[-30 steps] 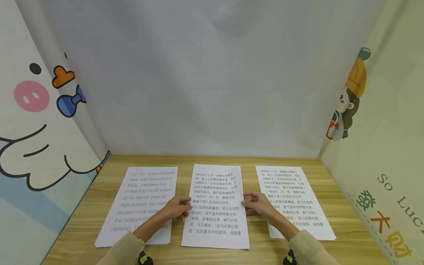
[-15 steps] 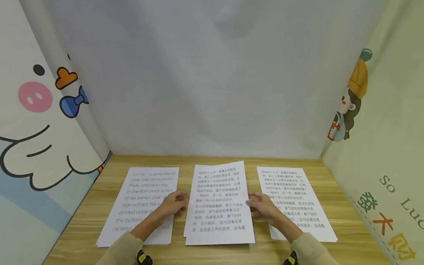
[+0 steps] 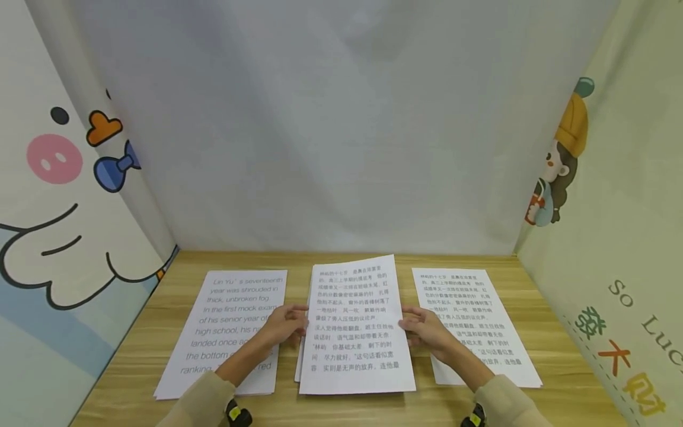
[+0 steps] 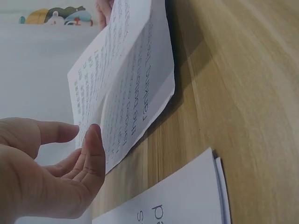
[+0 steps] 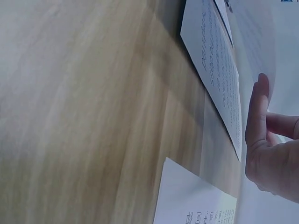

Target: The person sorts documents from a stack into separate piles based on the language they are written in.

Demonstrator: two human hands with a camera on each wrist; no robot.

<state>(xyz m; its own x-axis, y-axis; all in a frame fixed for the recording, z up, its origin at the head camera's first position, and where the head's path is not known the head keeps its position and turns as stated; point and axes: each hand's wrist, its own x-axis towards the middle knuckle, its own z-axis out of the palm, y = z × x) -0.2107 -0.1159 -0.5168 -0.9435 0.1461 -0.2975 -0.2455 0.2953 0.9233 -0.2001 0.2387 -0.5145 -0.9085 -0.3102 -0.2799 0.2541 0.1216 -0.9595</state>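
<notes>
In the head view, a sheet of paper (image 3: 354,326) printed with Chinese text is raised over the middle of the table. My right hand (image 3: 424,332) pinches its right edge; the right wrist view shows the index finger (image 5: 259,102) along one face. At the left edge, my left hand (image 3: 283,326) holds the sheet between thumb (image 4: 60,132) and fingers, though the contact is partly hidden. Beneath it lies another sheet (image 4: 149,88) with large English print, seen in the left wrist view; only a strip of it shows from above.
On the left lies a stack of papers (image 3: 224,314) in English, and on the right a stack of papers (image 3: 453,290) in Chinese. All rest on a wooden table (image 3: 368,412). A pale back wall (image 3: 341,148) and cartoon-printed side walls enclose it.
The top middle sheet has risen and shifted slightly right, uncovering the left edge of the one below. My left hand came off its edge, then returned to it.
</notes>
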